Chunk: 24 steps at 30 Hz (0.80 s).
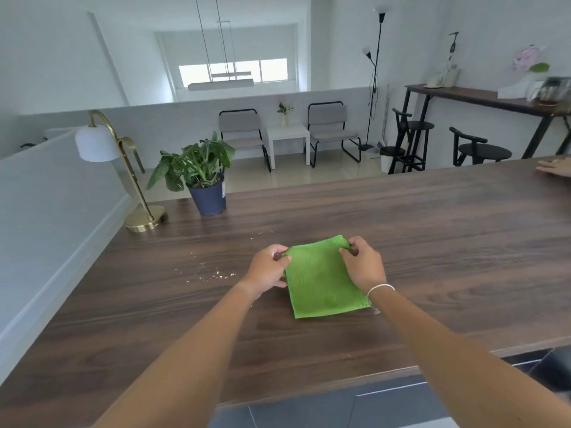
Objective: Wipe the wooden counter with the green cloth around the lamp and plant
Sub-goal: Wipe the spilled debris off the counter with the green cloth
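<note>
A folded green cloth (321,282) lies flat on the dark wooden counter (432,242), near its middle. My left hand (268,268) pinches the cloth's far left corner and my right hand (363,264) pinches its far right corner. Pale crumbs (213,274) are scattered on the wood just left of my left hand. At the counter's far left stand a brass lamp (145,222) with a white shade and a leafy plant in a dark blue pot (208,199), side by side.
A white wall (55,211) borders the counter on the left. Another person's hand (556,166) rests on the counter's far right edge. Beyond the counter are two chairs, a small white table, stools and a high table.
</note>
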Motion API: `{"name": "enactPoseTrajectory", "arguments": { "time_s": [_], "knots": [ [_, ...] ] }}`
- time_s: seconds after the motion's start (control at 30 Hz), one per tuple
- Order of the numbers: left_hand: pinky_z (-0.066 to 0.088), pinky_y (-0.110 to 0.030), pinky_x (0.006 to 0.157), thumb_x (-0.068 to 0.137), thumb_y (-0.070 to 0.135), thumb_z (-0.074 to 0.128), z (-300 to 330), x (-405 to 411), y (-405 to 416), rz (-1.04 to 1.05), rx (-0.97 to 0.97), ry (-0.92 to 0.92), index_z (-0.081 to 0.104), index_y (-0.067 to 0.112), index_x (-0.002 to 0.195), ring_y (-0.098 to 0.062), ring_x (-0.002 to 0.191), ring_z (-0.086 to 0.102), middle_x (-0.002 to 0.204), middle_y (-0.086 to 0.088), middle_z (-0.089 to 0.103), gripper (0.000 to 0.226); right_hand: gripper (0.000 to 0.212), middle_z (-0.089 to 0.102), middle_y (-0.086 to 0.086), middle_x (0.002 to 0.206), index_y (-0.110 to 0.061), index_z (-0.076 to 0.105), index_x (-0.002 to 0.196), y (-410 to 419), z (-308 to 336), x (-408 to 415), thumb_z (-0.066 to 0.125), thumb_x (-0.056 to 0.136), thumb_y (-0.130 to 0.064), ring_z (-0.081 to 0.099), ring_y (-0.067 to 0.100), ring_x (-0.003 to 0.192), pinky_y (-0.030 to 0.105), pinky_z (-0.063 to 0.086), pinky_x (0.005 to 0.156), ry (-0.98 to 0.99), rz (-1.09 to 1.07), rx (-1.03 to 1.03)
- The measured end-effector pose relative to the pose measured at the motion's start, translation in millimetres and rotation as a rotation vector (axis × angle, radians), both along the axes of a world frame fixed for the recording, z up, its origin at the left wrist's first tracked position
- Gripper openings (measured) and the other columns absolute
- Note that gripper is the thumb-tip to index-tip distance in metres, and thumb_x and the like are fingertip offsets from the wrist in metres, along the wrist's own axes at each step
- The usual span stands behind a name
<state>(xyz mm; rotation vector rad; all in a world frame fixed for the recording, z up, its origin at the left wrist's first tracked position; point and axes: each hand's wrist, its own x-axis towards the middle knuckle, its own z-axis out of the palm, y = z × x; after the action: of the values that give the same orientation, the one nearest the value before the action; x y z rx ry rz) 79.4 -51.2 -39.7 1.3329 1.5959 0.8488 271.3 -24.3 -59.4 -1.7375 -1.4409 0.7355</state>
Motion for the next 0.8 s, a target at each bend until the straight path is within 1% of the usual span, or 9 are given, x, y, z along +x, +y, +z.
{"name": "enactPoseTrajectory", "arguments": {
  "time_s": [0.07,0.13,0.2,0.27,0.4,0.47,0.6,0.7,0.8],
  "knots": [
    [0.056,-0.026,0.063,0.092,0.016,0.050,-1.7,-7.8,-3.1,0.021,0.025,0.067,0.055,0.012,0.122,-0.020,0.084,0.056,0.104,-0.008,0.056,0.031,0.023,0.062,0.006,0.108,-0.014,0.059,0.110,-4.5,-4.9,4.4,0.057,0.090,-0.024,0.057,0.029,0.100,0.035,0.043,0.079,-0.100,-0.013,-0.012],
    [0.056,-0.034,0.077,0.091,0.018,0.051,-1.9,-19.5,1.2,0.060,0.096,0.141,0.058,0.014,0.119,-0.026,0.092,0.059,0.104,-0.011,0.061,0.030,0.030,0.057,0.010,0.121,-0.014,0.057,0.118,-3.0,-2.0,5.3,0.056,0.089,-0.023,0.052,0.033,0.111,0.039,0.043,0.086,-0.218,-0.074,0.027],
    [0.049,-0.028,0.089,0.090,0.020,0.051,0.3,-34.6,3.6,0.094,0.155,0.246,0.060,0.016,0.117,-0.025,0.101,0.060,0.111,-0.008,0.065,0.029,0.036,0.053,0.014,0.125,-0.012,0.055,0.123,-4.2,-0.4,0.3,0.055,0.089,-0.024,0.047,0.036,0.116,0.042,0.041,0.090,-0.336,-0.096,0.078],
    [0.038,-0.013,0.081,0.091,0.020,0.050,-1.9,-52.1,4.0,0.078,0.177,0.350,0.059,0.013,0.119,-0.017,0.097,0.058,0.112,-0.005,0.064,0.030,0.041,0.051,0.014,0.128,-0.011,0.053,0.127,-6.4,-2.5,-14.1,0.052,0.091,-0.029,0.045,0.035,0.118,0.042,0.038,0.094,-0.436,-0.079,0.067],
    [0.042,-0.026,0.093,0.091,0.022,0.050,-8.3,-86.2,-0.6,0.051,0.217,0.479,0.059,0.012,0.120,-0.023,0.103,0.061,0.116,-0.012,0.064,0.031,0.064,0.047,0.015,0.132,-0.003,0.048,0.128,-14.4,-13.8,-43.6,0.043,0.089,-0.054,0.042,0.033,0.123,0.041,0.033,0.101,-0.694,-0.030,-0.131],
    [0.042,-0.031,0.100,0.091,0.023,0.050,-10.8,-105.6,-1.3,0.038,0.227,0.539,0.058,0.012,0.122,-0.026,0.110,0.059,0.121,-0.011,0.062,0.033,0.081,0.042,0.018,0.138,0.001,0.040,0.133,-14.9,-20.8,-56.9,0.041,0.085,-0.063,0.035,0.036,0.130,0.043,0.027,0.109,-0.725,-0.061,-0.189],
    [0.040,-0.043,0.104,0.092,0.031,0.046,-13.3,-145.0,-3.0,0.038,0.226,0.653,0.054,0.017,0.125,-0.029,0.120,0.049,0.130,-0.007,0.056,0.036,0.107,0.016,0.019,0.155,0.005,0.012,0.147,-7.6,-28.7,-73.8,0.036,0.079,-0.075,0.006,0.042,0.144,0.051,0.004,0.118,-0.659,-0.099,-0.286],
    [0.037,-0.044,0.106,0.094,0.032,0.043,-17.5,-175.6,-2.5,0.056,0.227,0.718,0.052,0.016,0.128,-0.029,0.126,0.044,0.134,-0.007,0.054,0.039,0.110,0.007,0.019,0.158,0.001,0.006,0.148,1.4,-34.8,-75.5,0.033,0.077,-0.078,-0.001,0.042,0.145,0.053,-0.001,0.117,-0.672,-0.120,-0.289],
    [0.034,-0.043,0.109,0.095,0.031,0.041,-25.1,-203.2,-3.8,0.084,0.213,0.759,0.049,0.012,0.131,-0.029,0.129,0.042,0.138,-0.009,0.051,0.042,0.106,0.009,0.018,0.158,0.000,0.009,0.149,15.3,-36.2,-71.4,0.034,0.079,-0.075,0.001,0.042,0.145,0.053,0.001,0.117,-0.689,-0.129,-0.283]
  ]
}}
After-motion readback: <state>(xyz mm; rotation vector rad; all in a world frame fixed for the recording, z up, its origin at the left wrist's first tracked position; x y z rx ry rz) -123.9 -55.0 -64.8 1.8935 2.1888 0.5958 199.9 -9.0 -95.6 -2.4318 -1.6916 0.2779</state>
